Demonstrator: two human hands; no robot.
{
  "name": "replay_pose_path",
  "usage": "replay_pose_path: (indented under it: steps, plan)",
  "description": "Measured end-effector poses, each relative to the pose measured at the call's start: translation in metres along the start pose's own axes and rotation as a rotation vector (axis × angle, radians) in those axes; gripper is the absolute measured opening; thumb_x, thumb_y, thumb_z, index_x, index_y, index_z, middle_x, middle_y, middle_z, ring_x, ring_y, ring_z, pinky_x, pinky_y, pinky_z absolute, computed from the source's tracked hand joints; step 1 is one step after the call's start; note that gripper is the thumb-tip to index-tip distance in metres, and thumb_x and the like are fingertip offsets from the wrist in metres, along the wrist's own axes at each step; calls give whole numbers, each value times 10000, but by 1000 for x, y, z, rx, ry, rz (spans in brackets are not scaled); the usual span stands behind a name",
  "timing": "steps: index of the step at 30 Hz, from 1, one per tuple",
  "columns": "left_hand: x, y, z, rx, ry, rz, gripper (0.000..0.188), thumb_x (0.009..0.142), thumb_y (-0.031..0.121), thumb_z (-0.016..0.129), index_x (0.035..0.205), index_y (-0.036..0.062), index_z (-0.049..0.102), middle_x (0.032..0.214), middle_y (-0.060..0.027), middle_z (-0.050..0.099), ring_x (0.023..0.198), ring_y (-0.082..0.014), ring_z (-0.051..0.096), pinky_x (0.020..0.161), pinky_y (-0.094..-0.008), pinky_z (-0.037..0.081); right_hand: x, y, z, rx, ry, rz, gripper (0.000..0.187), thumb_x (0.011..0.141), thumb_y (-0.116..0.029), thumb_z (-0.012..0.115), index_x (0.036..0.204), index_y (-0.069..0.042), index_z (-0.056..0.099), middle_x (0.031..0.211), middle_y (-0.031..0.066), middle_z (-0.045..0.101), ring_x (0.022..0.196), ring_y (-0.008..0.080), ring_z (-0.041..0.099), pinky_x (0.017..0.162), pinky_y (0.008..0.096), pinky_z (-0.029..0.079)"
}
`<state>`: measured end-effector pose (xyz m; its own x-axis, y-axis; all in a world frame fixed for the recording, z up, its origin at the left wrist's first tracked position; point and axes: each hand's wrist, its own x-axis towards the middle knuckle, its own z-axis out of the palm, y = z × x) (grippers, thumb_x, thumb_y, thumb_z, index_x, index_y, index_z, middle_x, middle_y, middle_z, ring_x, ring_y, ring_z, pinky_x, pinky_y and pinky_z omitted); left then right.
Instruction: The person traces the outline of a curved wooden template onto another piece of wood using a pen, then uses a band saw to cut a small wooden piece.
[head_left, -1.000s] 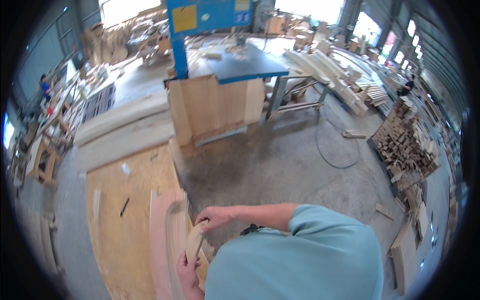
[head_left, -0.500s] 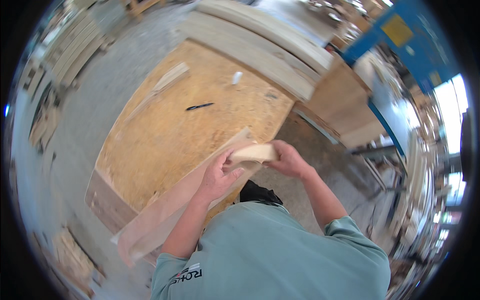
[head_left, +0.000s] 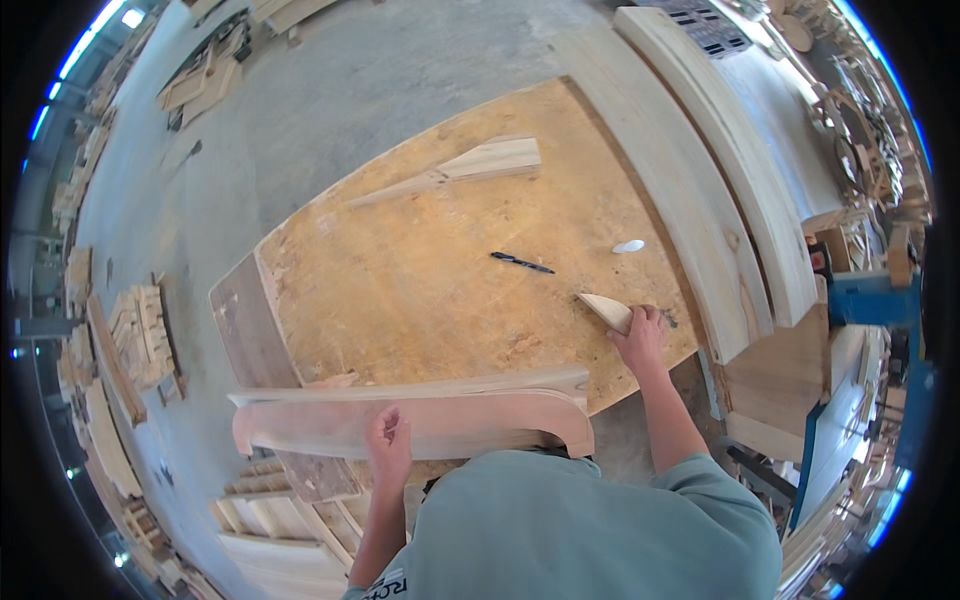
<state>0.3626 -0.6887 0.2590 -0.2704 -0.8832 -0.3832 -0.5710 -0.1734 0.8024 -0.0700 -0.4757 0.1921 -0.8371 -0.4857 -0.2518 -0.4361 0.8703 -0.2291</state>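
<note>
My right hand (head_left: pixel 643 338) grips a small pale wooden piece (head_left: pixel 607 312), which tapers to a point, at the right part of the plywood worktop (head_left: pixel 400 290). Whether this piece rests flat on the top is hard to tell. Along the near edge lies a long shaped wooden board (head_left: pixel 320 425), its front edge cut with curved ends. Over the middle of that board is my left hand (head_left: pixel 390 428), fingers curled in, with nothing visible in them. A black pen (head_left: pixel 522 262) and a small white object (head_left: pixel 628 246) lie farther back on the worktop.
Wedge-shaped wood strips (head_left: pixel 490 160) lie at the worktop's far side. Long thick planks (head_left: pixel 700 200) run along its right edge. A plywood box (head_left: pixel 775 370) and blue machine parts (head_left: pixel 875 300) stand at the right. Stacked wood pieces (head_left: pixel 140 330) sit on the floor at left.
Both hands held the small wooden piece before; now only the right does, farther right on the worktop. My left hand has let go and curled over the board. The view has turned.
</note>
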Motion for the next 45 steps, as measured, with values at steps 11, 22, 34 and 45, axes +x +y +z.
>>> replay_pose_path:
  steps: [11, 22, 34, 45]
  plan:
    - [-20, 12, 15, 300, -92, 38, 299, 922, 98, 673, 1202, -8, 666, 1121, -146, 682, 1009, -248, 647, 861, -350, 523, 27, -24, -10, -33, -145, -117, 827, 714, -254, 891, 1413, -78, 485, 1460, 170, 473, 1352, 393, 438, 1100, 534, 371]
    - [-7, 25, 11, 349, -171, 100, 323, 876, 97, 702, 1184, 3, 679, 1115, -153, 669, 957, -267, 641, 830, -368, 521, 17, -38, -13, 26, -90, -192, 874, 753, -295, 865, 1472, -65, 423, 1492, 199, 434, 1363, 427, 407, 1115, 537, 351]
    - [-28, -1, 1, 387, -60, 118, 294, 870, 117, 731, 1134, -1, 677, 1094, -176, 673, 962, -306, 643, 807, -389, 535, 107, -149, -25, 163, 63, -567, 758, 796, -254, 819, 1441, -52, 477, 1500, 168, 448, 1380, 391, 408, 1129, 506, 359]
    - [-73, -13, -9, 307, 87, -1, 298, 872, 93, 713, 1153, 5, 670, 1118, -155, 669, 969, -288, 636, 767, -377, 520, 256, -283, 4, -128, -38, -609, 623, 778, -275, 791, 1343, -115, 583, 1479, 83, 487, 1424, 304, 394, 1139, 509, 364]
